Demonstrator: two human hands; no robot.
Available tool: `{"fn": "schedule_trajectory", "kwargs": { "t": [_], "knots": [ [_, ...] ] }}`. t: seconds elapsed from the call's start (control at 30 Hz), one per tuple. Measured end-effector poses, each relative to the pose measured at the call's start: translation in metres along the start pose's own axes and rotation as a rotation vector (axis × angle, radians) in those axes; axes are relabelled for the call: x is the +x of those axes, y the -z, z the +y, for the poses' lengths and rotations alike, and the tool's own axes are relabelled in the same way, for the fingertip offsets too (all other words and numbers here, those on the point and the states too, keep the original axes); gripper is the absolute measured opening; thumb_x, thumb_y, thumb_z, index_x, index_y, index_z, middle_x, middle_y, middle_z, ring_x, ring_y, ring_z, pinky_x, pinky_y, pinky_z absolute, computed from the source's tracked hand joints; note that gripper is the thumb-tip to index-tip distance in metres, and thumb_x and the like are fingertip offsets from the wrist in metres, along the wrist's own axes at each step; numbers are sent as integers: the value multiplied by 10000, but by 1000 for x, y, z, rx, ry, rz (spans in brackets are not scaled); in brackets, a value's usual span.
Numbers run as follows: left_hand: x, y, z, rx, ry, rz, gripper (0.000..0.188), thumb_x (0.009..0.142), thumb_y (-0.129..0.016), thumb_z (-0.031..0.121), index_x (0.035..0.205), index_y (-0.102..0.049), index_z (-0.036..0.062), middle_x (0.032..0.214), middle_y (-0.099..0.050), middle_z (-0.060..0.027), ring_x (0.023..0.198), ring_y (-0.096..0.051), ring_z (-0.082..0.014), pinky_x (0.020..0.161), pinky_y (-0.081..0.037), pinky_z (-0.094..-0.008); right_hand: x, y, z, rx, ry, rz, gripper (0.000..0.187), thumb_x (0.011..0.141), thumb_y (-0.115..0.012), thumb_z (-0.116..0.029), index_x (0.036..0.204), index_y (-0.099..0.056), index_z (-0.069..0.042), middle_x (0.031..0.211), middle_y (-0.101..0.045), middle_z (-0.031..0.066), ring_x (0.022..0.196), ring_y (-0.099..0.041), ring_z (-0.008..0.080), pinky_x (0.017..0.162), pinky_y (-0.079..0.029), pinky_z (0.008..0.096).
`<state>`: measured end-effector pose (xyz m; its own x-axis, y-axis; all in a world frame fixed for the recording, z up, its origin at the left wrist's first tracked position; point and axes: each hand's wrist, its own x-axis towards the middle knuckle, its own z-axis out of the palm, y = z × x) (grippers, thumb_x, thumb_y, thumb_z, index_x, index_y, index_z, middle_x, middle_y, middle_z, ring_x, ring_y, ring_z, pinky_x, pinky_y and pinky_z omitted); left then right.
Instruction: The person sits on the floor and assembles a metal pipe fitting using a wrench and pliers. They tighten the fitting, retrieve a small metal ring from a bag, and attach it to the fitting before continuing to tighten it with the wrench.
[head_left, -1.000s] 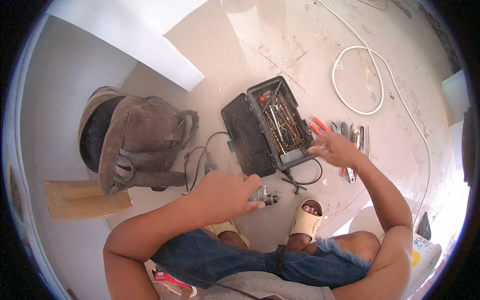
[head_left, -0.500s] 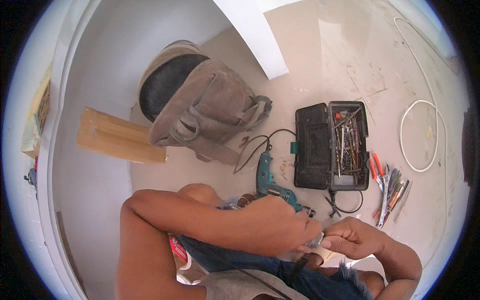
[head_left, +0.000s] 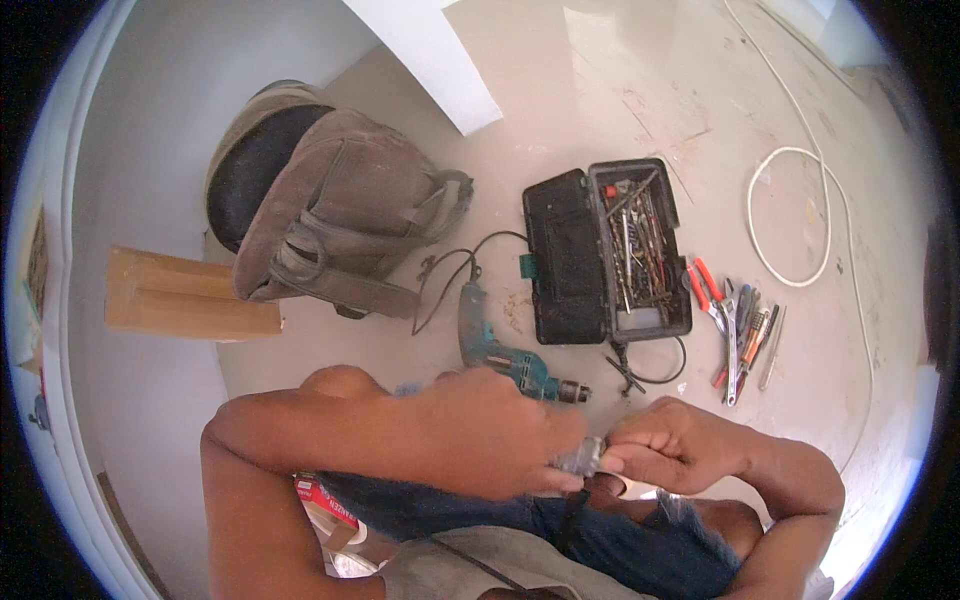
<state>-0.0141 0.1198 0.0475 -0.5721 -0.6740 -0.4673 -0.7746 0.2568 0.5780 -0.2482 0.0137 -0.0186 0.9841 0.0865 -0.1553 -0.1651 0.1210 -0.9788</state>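
Close together above my lap, both hands are closed around a small grey cylindrical piece (head_left: 583,457), translucent or shiny in parts. My left hand (head_left: 505,430) has its fingers on the piece's left side, slightly blurred. Thumb and curled fingers of my right hand (head_left: 675,445) pinch its right end. The fingers cover much of the piece, so its exact kind cannot be made out. Just beyond my left hand, a teal corded power drill (head_left: 508,362) lies on the floor, its chuck pointing right.
An open black toolbox (head_left: 645,330) full of drill bits lies ahead. To its right are red-handled pliers (head_left: 706,283), an adjustable wrench (head_left: 732,355) and several screwdrivers (head_left: 757,340). A brown backpack (head_left: 370,190), a cardboard box (head_left: 190,293) and a white cable (head_left: 752,215) surround these.
The whole view has shifted, so the floor things appear further left and higher. My hands stay together on the grey piece, and a cream-coloured thing below them now shows less.
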Motion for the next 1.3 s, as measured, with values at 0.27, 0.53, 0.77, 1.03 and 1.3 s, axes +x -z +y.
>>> {"fn": "schedule_trajectory", "kwargs": {
  "t": [0.27, 0.53, 0.77, 1.03, 1.3],
  "knots": [
    [1, -1, -3, -59, -42, -87, 451, 992, -578, 523, 1017, -540, 74, 721, -646, -186, 652, -675, -428, 543, -542, -502, -9, -8, -1, -16, -84, -15, 279, 1054, -541, -279, 965, -624, -28, 763, -609, 166, 693, -620, 345, 617, -494, 408],
    [12, -4, -39, -663, 21, -180, 443, 1062, -502, 463, 1079, -579, 27, 820, -631, -173, 718, -673, -292, 664, -535, -389, 2, 10, -9, -1010, 484, 266, 218, 903, -626, -222, 987, -590, -24, 825, -560, 96, 683, -631, 250, 564, -507, 378],
    [25, 5, -39, -836, 60, -456, 462, 1069, -511, 443, 1193, -545, -1, 844, -626, -88, 718, -640, -149, 683, -535, -340, 2, -6, -11, -1151, 437, 241, 219, 848, -646, -252, 838, -587, -41, 757, -527, 64, 637, -607, 199, 524, -482, 353],
    [19, 11, -33, -791, 59, -594, 467, 1034, -568, 471, 1112, -567, 10, 794, -640, -167, 750, -680, -283, 653, -509, -402, 2, -16, -3, -967, 443, 244, 278, 943, -622, -291, 802, -570, -57, 672, -533, 73, 516, -600, 247, 443, -469, 390],
    [10, 10, -22, -517, -16, -454, 458, 997, -652, 411, 1237, -565, 31, 848, -665, -232, 774, -663, -446, 646, -498, -472, 1, -22, 8, -739, 460, 244, 248, 943, -671, -243, 805, -554, -74, 722, -518, 80, 570, -604, 269, 472, -479, 397]
  ]
}}
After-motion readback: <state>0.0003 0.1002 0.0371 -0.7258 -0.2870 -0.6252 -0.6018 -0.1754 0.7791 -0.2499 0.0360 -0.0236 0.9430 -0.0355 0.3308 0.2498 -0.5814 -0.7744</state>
